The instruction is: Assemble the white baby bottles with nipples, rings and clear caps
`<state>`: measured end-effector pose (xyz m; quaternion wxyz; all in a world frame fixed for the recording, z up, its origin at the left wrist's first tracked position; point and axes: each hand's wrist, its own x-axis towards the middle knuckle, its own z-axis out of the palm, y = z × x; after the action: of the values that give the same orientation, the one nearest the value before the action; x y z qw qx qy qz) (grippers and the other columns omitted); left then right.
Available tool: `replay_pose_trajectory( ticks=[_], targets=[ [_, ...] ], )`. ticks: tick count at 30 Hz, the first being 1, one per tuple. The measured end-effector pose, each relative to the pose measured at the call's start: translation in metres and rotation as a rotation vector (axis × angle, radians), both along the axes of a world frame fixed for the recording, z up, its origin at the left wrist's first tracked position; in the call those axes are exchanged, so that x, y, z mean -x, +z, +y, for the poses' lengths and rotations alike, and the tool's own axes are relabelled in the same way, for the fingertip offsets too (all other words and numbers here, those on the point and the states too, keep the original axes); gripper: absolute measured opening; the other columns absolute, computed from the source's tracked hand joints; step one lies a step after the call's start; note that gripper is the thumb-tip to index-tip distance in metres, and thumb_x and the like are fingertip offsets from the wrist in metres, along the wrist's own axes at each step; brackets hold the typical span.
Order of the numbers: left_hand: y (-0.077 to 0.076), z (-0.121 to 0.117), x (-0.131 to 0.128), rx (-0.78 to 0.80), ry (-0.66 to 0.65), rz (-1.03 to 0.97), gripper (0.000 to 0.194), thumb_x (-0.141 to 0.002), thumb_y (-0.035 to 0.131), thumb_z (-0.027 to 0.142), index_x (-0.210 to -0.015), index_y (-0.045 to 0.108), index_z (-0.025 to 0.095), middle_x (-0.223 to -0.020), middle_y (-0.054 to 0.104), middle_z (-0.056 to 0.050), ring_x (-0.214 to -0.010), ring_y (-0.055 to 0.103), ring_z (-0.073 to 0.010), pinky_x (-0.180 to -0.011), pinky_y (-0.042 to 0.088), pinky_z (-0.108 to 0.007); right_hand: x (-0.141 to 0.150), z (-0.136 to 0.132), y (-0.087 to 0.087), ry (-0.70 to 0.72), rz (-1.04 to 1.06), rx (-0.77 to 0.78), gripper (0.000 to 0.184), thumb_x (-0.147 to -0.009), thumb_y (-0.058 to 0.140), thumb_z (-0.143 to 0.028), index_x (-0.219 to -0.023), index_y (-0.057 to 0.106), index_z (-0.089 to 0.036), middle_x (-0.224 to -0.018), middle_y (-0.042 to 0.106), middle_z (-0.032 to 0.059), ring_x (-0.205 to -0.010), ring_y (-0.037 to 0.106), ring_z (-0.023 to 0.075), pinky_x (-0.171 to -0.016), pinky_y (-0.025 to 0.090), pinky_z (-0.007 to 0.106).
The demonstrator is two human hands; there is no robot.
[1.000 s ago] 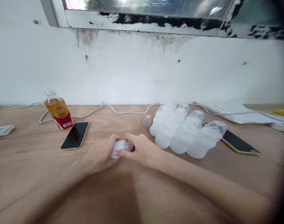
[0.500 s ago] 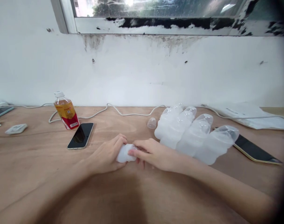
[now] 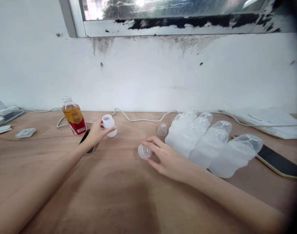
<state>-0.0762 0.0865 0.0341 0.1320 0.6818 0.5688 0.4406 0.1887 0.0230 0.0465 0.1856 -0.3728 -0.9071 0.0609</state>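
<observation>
My left hand [image 3: 99, 130] is closed around a small milky baby bottle [image 3: 110, 126], its open mouth tipped toward me, above the phone at the left. Nearer the middle, the fingers and thumb of my right hand [image 3: 158, 152] pinch a clear screw-on bottle collar [image 3: 144, 151]; its threaded inside faces me. A clear domed cap [image 3: 162, 129] sits on the table just beyond the right hand. Behind my right forearm several similar bottles [image 3: 202, 139] stand in rows, with clear domed caps on top.
A drink bottle [image 3: 75, 117] stands back left, beside a partly covered phone [image 3: 90, 150]. Another dark phone [image 3: 280, 161] lies at the right, near a white plastic bag [image 3: 267, 122]. A white cable [image 3: 138, 120] runs along the wall. Small white packets [image 3: 25, 133] lie far left.
My hands were together on the bottle and have separated. The left carried the bottle away to the left and up; the right now holds the collar apart from it.
</observation>
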Motion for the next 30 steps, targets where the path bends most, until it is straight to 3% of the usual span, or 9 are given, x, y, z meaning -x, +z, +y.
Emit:
replay_pose_trajectory(
  ticks=[4, 8, 12, 15, 17, 19, 21, 25, 30],
  targets=[
    [-0.008, 0.027, 0.017, 0.01, 0.054, 0.009, 0.052, -0.065, 0.062, 0.039, -0.107, 0.049, 0.012, -0.101, 0.058, -0.011, -0.089, 0.056, -0.0237, -0.072, 0.046, -0.034, 0.008, 0.01, -0.021, -0.039, 0.015, 0.12, 0.03, -0.08, 0.047, -0.028, -0.109, 0.046, -0.017, -0.1, 0.054, 0.0076, -0.084, 0.056, 0.0193, -0.074, 0.046, 0.034],
    [-0.014, 0.037, 0.026, 0.005, 0.083, 0.031, 0.053, -0.064, 0.062, 0.039, -0.108, 0.047, 0.012, -0.104, 0.057, -0.012, -0.093, 0.055, -0.0252, -0.072, 0.047, -0.035, 0.017, 0.017, -0.025, -0.015, 0.065, 0.149, 0.023, -0.08, 0.049, -0.032, -0.098, 0.051, -0.018, -0.099, 0.053, 0.0065, -0.081, 0.055, 0.0166, -0.074, 0.044, 0.031],
    [-0.013, 0.029, 0.026, -0.011, 0.158, 0.043, 0.065, -0.063, 0.064, 0.037, -0.117, 0.039, 0.011, -0.113, 0.051, -0.016, -0.103, 0.051, -0.0286, -0.084, 0.042, -0.041, 0.025, 0.019, -0.026, -0.002, 0.097, 0.153, 0.02, -0.083, 0.045, -0.029, -0.097, 0.052, -0.017, -0.101, 0.05, 0.008, -0.081, 0.055, 0.0154, -0.074, 0.044, 0.03],
    [-0.008, 0.003, 0.008, -0.24, 0.299, 0.118, 0.074, -0.065, 0.063, 0.036, -0.125, 0.028, 0.012, -0.13, 0.033, -0.019, -0.123, 0.028, -0.0304, -0.1, 0.023, -0.045, 0.028, 0.02, -0.028, -0.026, 0.083, 0.137, 0.02, -0.082, 0.047, -0.026, -0.097, 0.054, -0.015, -0.096, 0.052, 0.0079, -0.081, 0.056, 0.0157, -0.075, 0.044, 0.03],
    [-0.008, -0.02, -0.014, -0.361, 0.124, 0.247, 0.062, -0.072, 0.056, 0.032, -0.125, 0.029, 0.015, -0.13, 0.034, -0.015, -0.123, 0.029, -0.0256, -0.102, 0.023, -0.042, 0.03, 0.02, -0.029, -0.043, 0.063, 0.117, 0.02, -0.082, 0.048, -0.027, -0.094, 0.055, -0.013, -0.092, 0.053, 0.0077, -0.077, 0.056, 0.0162, -0.073, 0.044, 0.03],
    [-0.013, -0.039, -0.038, -0.199, -0.213, 0.371, 0.054, -0.074, 0.054, 0.033, -0.123, 0.035, 0.019, -0.128, 0.038, -0.012, -0.12, 0.034, -0.0247, -0.099, 0.029, -0.041, 0.031, 0.019, -0.028, -0.049, 0.048, 0.084, 0.018, -0.083, 0.046, -0.025, -0.09, 0.055, -0.012, -0.088, 0.054, 0.008, -0.075, 0.056, 0.017, -0.07, 0.045, 0.031],
    [-0.021, -0.05, -0.059, 0.037, -0.37, 0.377, 0.051, -0.068, 0.061, 0.038, -0.112, 0.046, 0.018, -0.113, 0.052, -0.011, -0.105, 0.048, -0.0257, -0.088, 0.039, -0.04, 0.032, 0.018, -0.028, -0.041, 0.051, 0.055, 0.015, -0.083, 0.045, -0.021, -0.086, 0.055, -0.011, -0.086, 0.055, 0.0086, -0.075, 0.056, 0.0176, -0.069, 0.045, 0.031],
    [-0.031, -0.049, -0.075, 0.103, -0.396, 0.367, 0.028, -0.07, 0.059, 0.038, -0.088, 0.058, 0.017, -0.083, 0.06, -0.005, -0.079, 0.055, -0.0204, -0.073, 0.044, -0.035, 0.033, 0.02, -0.034, -0.04, 0.187, 0.081, 0.013, -0.082, 0.043, -0.017, -0.081, 0.055, -0.014, -0.083, 0.059, 0.007, -0.074, 0.057, 0.0164, -0.068, 0.046, 0.031],
    [-0.026, -0.039, -0.059, 0.065, -0.329, 0.464, 0.032, -0.069, 0.059, 0.04, -0.095, 0.059, 0.02, -0.099, 0.055, -0.006, -0.093, 0.051, -0.0224, -0.082, 0.04, -0.035, 0.024, 0.035, -0.048, -0.268, 0.554, 0.335, 0.023, -0.086, 0.033, -0.03, -0.089, 0.05, -0.015, -0.07, 0.062, 0.0032, -0.056, 0.059, 0.0122, -0.05, 0.047, 0.025]
  ],
)
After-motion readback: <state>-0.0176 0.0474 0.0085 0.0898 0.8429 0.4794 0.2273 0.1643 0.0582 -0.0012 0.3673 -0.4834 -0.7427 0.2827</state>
